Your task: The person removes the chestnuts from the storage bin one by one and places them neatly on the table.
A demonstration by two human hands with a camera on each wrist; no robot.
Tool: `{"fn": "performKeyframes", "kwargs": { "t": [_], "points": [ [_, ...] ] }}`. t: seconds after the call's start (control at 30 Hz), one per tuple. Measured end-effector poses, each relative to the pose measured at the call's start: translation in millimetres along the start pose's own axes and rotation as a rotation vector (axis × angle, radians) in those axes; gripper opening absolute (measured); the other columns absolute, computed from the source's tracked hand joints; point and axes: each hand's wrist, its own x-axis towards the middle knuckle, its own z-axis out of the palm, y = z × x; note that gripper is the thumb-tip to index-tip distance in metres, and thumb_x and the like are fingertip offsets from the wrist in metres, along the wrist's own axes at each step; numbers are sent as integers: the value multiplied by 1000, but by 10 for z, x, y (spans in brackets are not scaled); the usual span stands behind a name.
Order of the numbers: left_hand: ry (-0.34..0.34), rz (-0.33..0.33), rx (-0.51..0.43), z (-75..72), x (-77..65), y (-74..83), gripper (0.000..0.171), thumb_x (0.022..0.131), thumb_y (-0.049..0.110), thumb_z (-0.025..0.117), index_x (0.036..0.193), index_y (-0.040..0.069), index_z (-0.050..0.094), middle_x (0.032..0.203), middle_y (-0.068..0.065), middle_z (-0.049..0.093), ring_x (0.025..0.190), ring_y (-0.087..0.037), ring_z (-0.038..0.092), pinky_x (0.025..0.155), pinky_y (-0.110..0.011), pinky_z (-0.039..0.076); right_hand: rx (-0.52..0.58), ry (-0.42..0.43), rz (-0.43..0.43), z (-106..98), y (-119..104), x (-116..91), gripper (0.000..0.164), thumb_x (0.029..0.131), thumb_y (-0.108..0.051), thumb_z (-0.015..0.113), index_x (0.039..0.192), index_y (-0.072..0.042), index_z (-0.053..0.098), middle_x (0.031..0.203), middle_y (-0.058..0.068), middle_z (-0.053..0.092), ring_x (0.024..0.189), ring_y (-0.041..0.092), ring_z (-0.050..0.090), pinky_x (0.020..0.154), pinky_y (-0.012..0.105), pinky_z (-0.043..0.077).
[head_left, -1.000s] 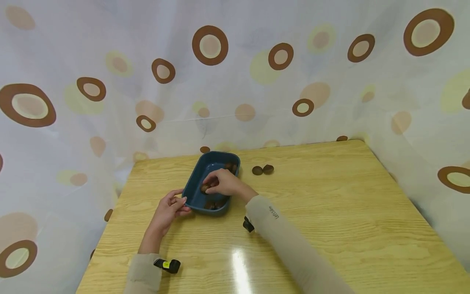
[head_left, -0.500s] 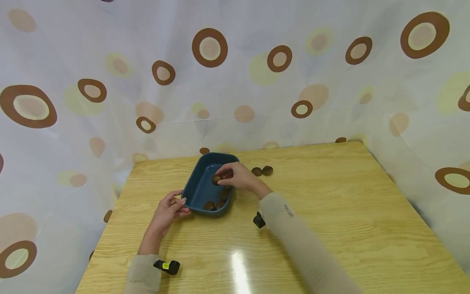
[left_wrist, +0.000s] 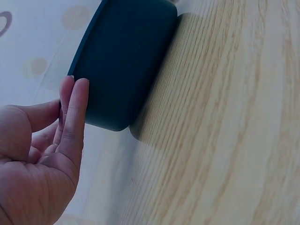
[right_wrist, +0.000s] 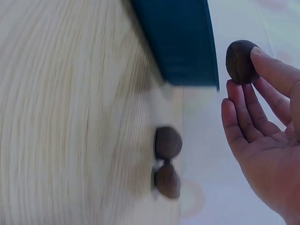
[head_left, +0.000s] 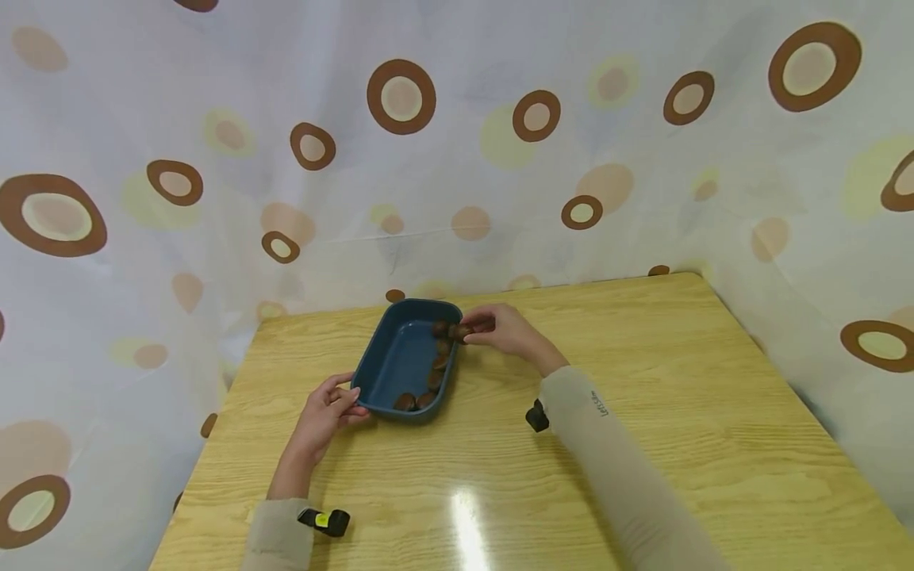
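Note:
A dark blue rectangular plastic container (head_left: 395, 361) stands on the table, with several brown chestnuts (head_left: 405, 402) lying along its right side and near end. My left hand (head_left: 324, 416) grips its near left corner, thumb at the rim; the left wrist view shows fingers against the outer wall (left_wrist: 126, 56). Over the right rim, my right hand (head_left: 510, 331) pinches one chestnut (right_wrist: 241, 62) between thumb and fingertips, above the height of the rim in the right wrist view. Two more chestnuts (right_wrist: 168, 142) rest side by side on the table outside the container, hidden behind the right hand in the head view.
The light wood table (head_left: 643, 396) reaches well to the right of the container. A white curtain with brown and beige circles (head_left: 428, 182) hangs behind the table and along both sides. A bright glare strip (head_left: 467, 523) lies on the near tabletop.
My right hand has lifted a chestnut from inside the container and carried it right to the right rim. The left hand has kept its grip on the corner.

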Motion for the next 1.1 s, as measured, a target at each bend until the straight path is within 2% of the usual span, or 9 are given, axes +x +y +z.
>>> {"fn": "performKeyframes", "kwargs": {
  "t": [0.33, 0.53, 0.87, 1.1],
  "points": [
    [3, 1, -5, -22, -1, -31, 51, 109, 11, 53, 156, 2, 38, 92, -2, 63, 79, -11, 73, 82, -31, 63, 10, 75, 78, -321, 251, -161, 42, 100, -17, 71, 139, -4, 63, 140, 17, 61, 126, 34, 61, 107, 49, 50],
    [11, -21, -12, -36, 4, -48, 49, 109, 11, 53, 156, 4, 41, 91, -1, 63, 78, -12, 72, 83, -33, 63, 37, 103, 132, -420, 352, -252, 45, 100, -20, 71, 140, -4, 62, 140, 18, 61, 128, 35, 59, 108, 49, 50],
    [11, -13, -31, -6, 15, -46, 49, 109, 10, 53, 156, 3, 40, 89, 0, 62, 77, -11, 72, 82, -31, 63, 43, 175, 180, -608, 586, -366, 43, 101, -19, 70, 139, -3, 62, 140, 19, 61, 128, 36, 58, 107, 51, 50],
    [-1, -12, -17, 1, 9, -40, 49, 109, 12, 53, 156, 4, 40, 90, 0, 62, 78, -11, 72, 84, -33, 63, 38, 208, 216, -667, 716, -414, 44, 102, -21, 69, 141, -3, 60, 141, 20, 59, 130, 37, 57, 107, 51, 50]
  ]
}}
